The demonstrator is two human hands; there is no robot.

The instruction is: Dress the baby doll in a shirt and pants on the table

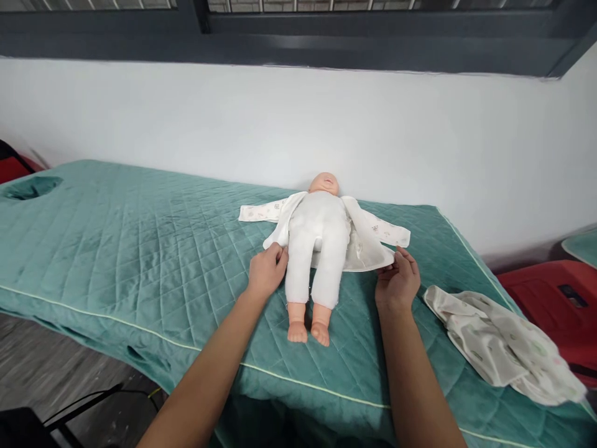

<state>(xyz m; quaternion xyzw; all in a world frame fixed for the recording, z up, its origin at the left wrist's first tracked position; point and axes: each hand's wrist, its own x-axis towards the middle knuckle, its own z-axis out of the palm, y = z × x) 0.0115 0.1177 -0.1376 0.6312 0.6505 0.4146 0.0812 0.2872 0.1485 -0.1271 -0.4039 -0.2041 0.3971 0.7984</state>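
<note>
Cloth (pixel 504 345) lies crumpled near right on the green bed (pixel 140 249). Doll (pixel 321 214) is mid-bed on its back, feet toward you. Your left hand (pixel 267 270) looks pinched on the jacket (pixel 366 246) hem, left side; your right hand (pixel 398 280) pinches its right corner. Jacket's spread open under the doll, sleeves out. Uneven pull could twist the doll, since its back likely pins fabric. Far end: head's close to the wall (pixel 280 124); a shove could bump it.

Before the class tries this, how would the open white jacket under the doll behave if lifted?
The jacket is probably floppy, since its front panels fold loosely. It looks light: thin cloth, its corner seemingly pinched by the right hand. It may catch, as the doll lies on it.
</note>
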